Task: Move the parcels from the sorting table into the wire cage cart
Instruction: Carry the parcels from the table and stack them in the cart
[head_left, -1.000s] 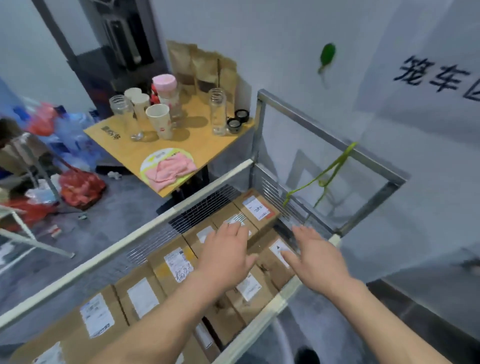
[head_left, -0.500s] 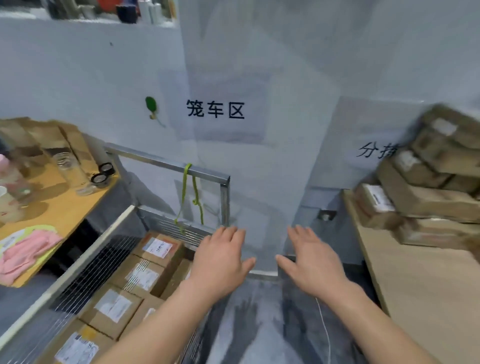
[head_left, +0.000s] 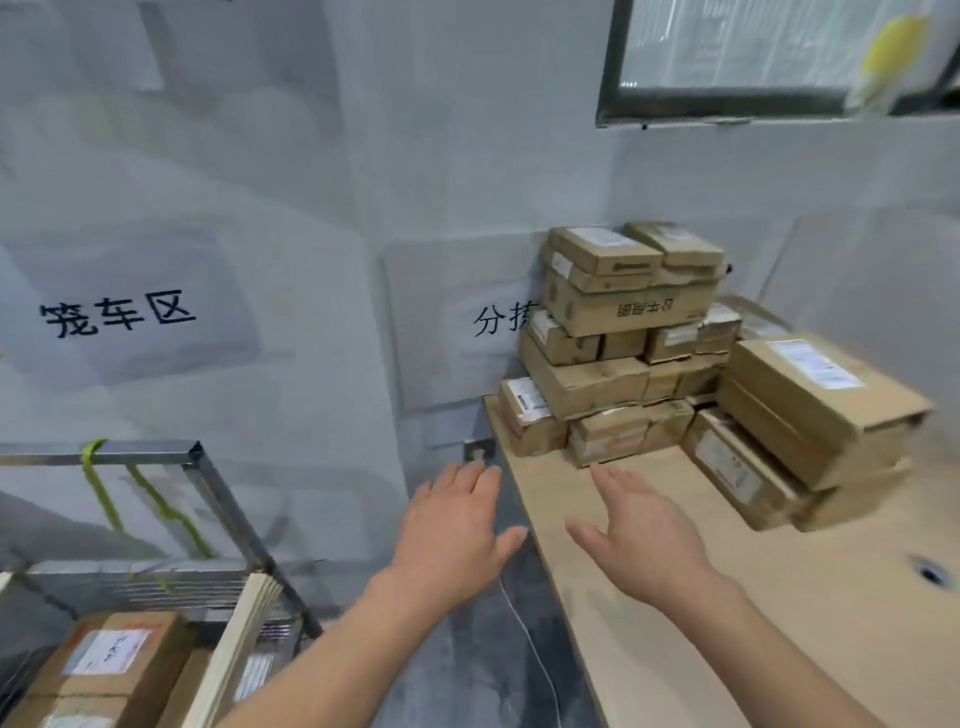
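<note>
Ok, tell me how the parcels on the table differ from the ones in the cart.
The table parcels are piled several layers high against the wall; the cart parcels lie low inside the cart. The table pile shows whole, while the cart ones are cut off by the frame edge. Both are brown cardboard boxes with white labels.

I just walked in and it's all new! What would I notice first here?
First, the tall stack of brown cardboard parcels in the far corner of the pale wooden sorting table. Next, two empty open hands, left hand and right hand, reaching toward it. Lower left, the metal wire cage cart holds boxes.
</note>
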